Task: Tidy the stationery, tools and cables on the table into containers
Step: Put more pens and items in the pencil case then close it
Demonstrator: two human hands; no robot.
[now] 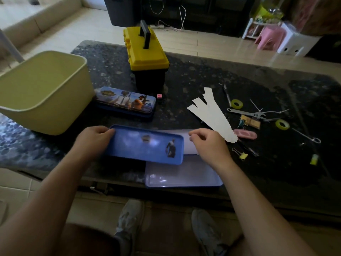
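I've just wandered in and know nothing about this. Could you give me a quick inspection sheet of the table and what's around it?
Surface: dark speckled table, loose items mostly on the right.
Job's things: green bin, empty as far as visible; yellow toolbox, lid closed; closed printed pencil case; blue tin lid lifted off its open tray.
Clutter: paper strips, wrench, two tape rolls, pink eraser, binder clip, pen.
Hands: left hand grips the lid's left end; right hand is at its right end, contact unclear.
Cables: cable ties on the table; white wires on the floor behind.
Surroundings: tiled floor, pink stool, sofa.
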